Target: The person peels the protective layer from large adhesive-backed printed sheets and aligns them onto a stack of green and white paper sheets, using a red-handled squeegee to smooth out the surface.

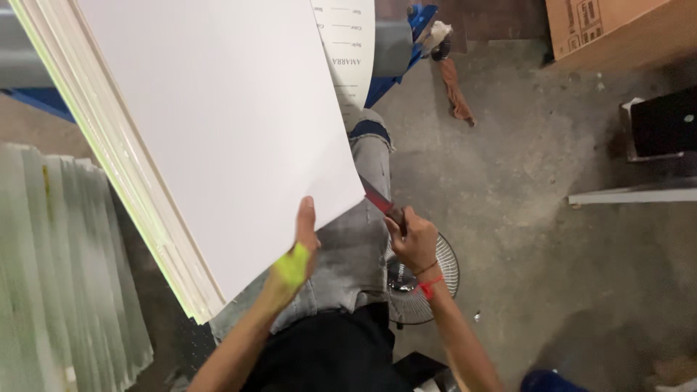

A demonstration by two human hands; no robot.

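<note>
Left hand (303, 243) grips the large white paper sheet's (210, 123) lower edge. Right hand (414, 239) is closed around a red-bladed knife (379, 201) at its corner.

Sheet stack (210, 138) on lap, hands (301, 243) at its near edge, fan (425, 279) on floor beneath
</note>
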